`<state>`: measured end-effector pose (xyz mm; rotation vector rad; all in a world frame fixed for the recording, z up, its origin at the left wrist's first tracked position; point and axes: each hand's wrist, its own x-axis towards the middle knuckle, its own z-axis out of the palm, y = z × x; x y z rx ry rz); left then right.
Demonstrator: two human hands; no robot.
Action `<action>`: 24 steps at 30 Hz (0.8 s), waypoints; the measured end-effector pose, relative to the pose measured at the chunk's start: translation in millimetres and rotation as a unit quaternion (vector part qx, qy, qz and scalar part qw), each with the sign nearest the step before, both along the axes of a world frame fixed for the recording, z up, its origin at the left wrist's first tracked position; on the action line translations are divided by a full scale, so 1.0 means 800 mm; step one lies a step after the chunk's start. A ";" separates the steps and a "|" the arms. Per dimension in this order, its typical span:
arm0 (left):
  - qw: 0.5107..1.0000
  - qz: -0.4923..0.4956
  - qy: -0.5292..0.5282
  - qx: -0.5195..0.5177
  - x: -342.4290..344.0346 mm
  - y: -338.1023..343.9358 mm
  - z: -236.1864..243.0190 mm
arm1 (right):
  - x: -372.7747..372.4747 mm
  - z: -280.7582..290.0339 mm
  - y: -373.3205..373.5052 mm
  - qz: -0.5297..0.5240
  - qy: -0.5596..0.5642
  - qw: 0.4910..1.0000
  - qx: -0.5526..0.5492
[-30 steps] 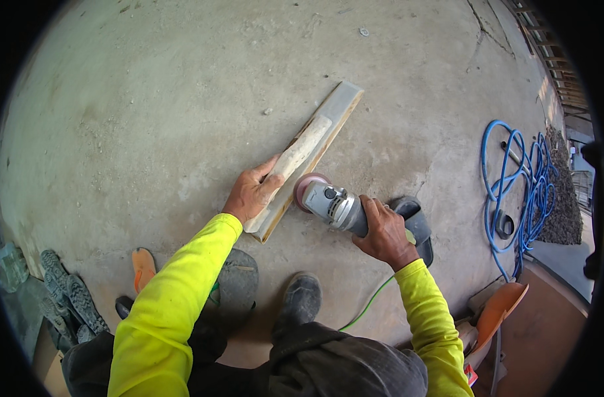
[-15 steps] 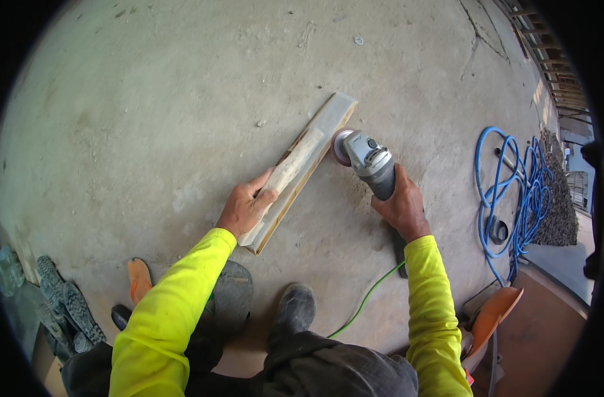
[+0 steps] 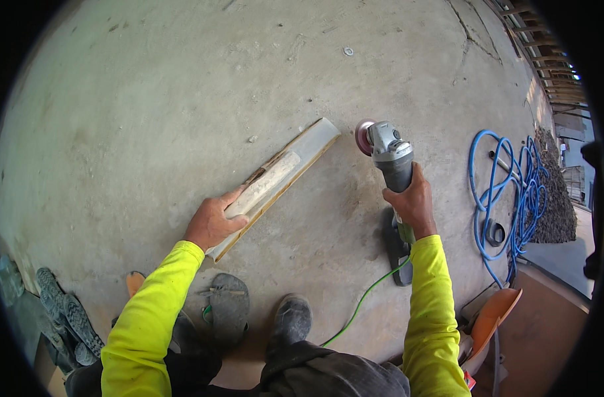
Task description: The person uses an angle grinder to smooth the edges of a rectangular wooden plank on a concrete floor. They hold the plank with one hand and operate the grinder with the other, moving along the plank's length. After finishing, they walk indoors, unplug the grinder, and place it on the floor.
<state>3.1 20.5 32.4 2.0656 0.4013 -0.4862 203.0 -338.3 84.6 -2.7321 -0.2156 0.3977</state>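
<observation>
My left hand (image 3: pixel 213 223) is wrapped around the near end of a pale, rough-faced wooden piece (image 3: pixel 269 182). It lies along a longer grey board (image 3: pixel 315 140) with yellowish-brown edges, slanting away to the right; whether the two are joined I cannot tell. In my right hand (image 3: pixel 414 204) is an angle grinder (image 3: pixel 393 155), gripped around its dark body. Its reddish-brown disc (image 3: pixel 363 137) points toward the board's far end, with a gap between them. The grinder's rear is partly hidden by my hand and sleeve.
A green cord (image 3: pixel 368 291) runs between my feet and right arm. A dark flip-flop (image 3: pixel 229 308) lies near my shoe (image 3: pixel 292 321), another dark flat object (image 3: pixel 396 248) below the grinder. At right are a coiled blue hose (image 3: pixel 487 192) and an orange hard hat (image 3: pixel 497 317).
The grinder has moved right, its disc now farther from the board. My left hand has brought the wood leftward and nearer to me, tilting it flatter. More of the flip-flop shows.
</observation>
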 end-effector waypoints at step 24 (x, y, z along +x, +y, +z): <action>0.943 -0.092 -0.132 0.291 -0.042 0.043 -0.026 | -0.077 -0.038 0.068 -0.033 0.072 0.991 0.112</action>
